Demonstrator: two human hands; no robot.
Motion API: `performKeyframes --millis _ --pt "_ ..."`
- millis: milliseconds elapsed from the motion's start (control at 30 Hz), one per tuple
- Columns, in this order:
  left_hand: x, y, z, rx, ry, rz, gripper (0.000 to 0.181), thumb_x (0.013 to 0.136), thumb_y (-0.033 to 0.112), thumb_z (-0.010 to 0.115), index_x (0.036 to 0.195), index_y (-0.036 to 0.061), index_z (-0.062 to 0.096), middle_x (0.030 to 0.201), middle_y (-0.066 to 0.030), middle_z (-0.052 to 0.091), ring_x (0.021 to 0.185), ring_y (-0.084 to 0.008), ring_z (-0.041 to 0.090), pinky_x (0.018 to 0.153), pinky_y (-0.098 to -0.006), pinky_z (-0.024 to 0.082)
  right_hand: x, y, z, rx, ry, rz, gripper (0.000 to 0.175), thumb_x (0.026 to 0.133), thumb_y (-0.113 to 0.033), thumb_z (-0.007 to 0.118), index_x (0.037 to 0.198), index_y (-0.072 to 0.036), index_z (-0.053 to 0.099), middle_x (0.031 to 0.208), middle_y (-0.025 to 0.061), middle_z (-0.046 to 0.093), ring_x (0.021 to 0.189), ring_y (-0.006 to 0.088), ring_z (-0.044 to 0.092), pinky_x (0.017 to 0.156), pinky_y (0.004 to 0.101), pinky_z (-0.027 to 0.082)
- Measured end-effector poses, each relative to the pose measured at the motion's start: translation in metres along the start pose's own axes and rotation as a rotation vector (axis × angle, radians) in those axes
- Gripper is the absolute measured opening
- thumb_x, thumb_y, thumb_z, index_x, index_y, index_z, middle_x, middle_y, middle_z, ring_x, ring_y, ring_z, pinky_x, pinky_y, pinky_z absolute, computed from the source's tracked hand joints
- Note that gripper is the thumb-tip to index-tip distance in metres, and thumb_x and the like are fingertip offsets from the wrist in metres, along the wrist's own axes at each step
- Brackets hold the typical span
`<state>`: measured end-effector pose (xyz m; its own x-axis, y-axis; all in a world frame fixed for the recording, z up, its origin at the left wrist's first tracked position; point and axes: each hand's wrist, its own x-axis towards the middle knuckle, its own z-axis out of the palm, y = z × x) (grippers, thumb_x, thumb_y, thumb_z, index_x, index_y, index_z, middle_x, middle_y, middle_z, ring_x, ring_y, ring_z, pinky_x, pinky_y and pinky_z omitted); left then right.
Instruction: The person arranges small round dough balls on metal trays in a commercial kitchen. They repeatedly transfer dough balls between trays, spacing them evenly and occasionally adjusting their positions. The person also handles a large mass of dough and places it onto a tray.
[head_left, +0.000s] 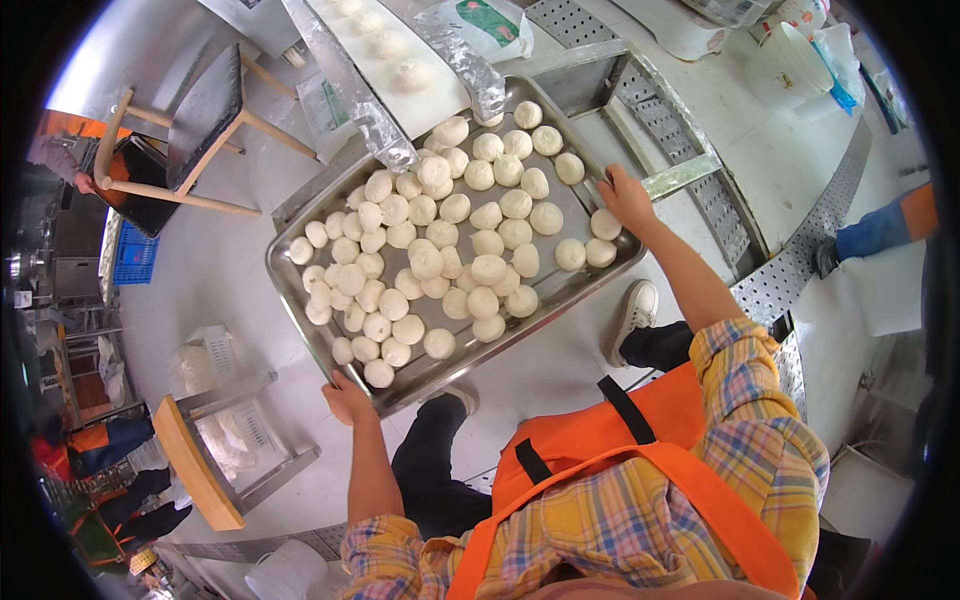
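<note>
A large metal tray (551, 281) spans the middle of the view, tilted across it. Many round white dough balls (442, 232) lie in it, heaped toward its left half. My left hand (350, 400) grips the near left corner of the rim. At the right end, my right hand (628, 201) is closed around the rim, beside a few dough balls. Over the tray's far edge reaches the end of a white conveyor belt (420, 45) between floury metal side rails. More dough balls (412, 75) sit in a row on the belt.
A metal frame (679, 180) stands right of the tray. Wooden-legged chairs (206, 124) are at the upper left, near another person's hand (84, 182). A wooden-topped stool (196, 465) stands lower left. Perforated drain covers (787, 270) run along the floor. A white bucket (787, 71) is upper right.
</note>
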<state>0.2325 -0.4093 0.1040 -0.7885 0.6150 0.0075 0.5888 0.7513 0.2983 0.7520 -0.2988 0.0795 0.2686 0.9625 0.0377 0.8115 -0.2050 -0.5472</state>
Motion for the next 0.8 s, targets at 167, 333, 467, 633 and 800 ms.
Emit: performKeyframes --millis 167,333,467,633,800 --pt "-0.042 -0.009 -0.010 -0.119 -0.001 -0.106 0.040 0.082 0.035 0.043 0.086 -0.0043 0.050 0.086 -0.0208 0.056 0.078 -0.0354 0.053 0.068 -0.0420 0.041 0.050 0.000 0.017 -0.040 0.025 -0.189 0.024 0.077 -0.020 0.051 0.095 -0.005 0.047 0.085 0.0188 0.055 0.077 0.0363 0.052 0.064 0.0428 0.041" --pt "-0.071 -0.005 -0.006 -0.312 -0.067 -0.267 0.036 0.083 0.030 0.043 0.086 -0.0057 0.047 0.087 -0.0216 0.054 0.078 -0.0341 0.052 0.069 -0.0399 0.042 0.086 -0.028 0.023 -0.009 0.055 -0.233 0.028 0.074 -0.014 0.053 0.100 -0.003 0.047 0.099 0.0171 0.052 0.088 0.0346 0.049 0.073 0.0402 0.040" --pt "-0.094 0.000 -0.016 -0.340 -0.083 -0.329 0.036 0.084 0.030 0.041 0.089 -0.0059 0.045 0.088 -0.0221 0.053 0.078 -0.0346 0.052 0.069 -0.0401 0.042 0.028 -0.063 0.012 0.034 0.579 -0.255 0.029 0.072 -0.010 0.048 0.099 -0.002 0.050 0.096 0.0174 0.052 0.091 0.0330 0.047 0.079 0.0392 0.037" --pt "-0.127 -0.005 -0.013 -0.402 -0.112 -0.436 0.039 0.084 0.030 0.038 0.092 -0.0081 0.044 0.091 -0.0255 0.052 0.081 -0.0370 0.052 0.070 -0.0421 0.042 -0.189 -0.126 0.049 0.759 -0.030 0.443 0.053 0.069 -0.029 0.065 0.103 0.002 0.039 0.096 0.0125 0.042 0.087 0.0195 0.041 0.078 0.0307 0.036" --pt "-0.177 0.027 -0.017 -0.405 -0.125 -0.502 0.040 0.085 0.027 0.037 0.092 -0.0108 0.045 0.089 -0.0283 0.053 0.081 -0.0386 0.053 0.068 -0.0413 0.043 -0.233 -0.180 0.073 0.755 -0.186 0.448 0.045 0.075 -0.026 0.052 0.104 0.003 0.034 0.090 0.0235 0.050 0.084 0.0352 0.049 0.073 0.0405 0.039"
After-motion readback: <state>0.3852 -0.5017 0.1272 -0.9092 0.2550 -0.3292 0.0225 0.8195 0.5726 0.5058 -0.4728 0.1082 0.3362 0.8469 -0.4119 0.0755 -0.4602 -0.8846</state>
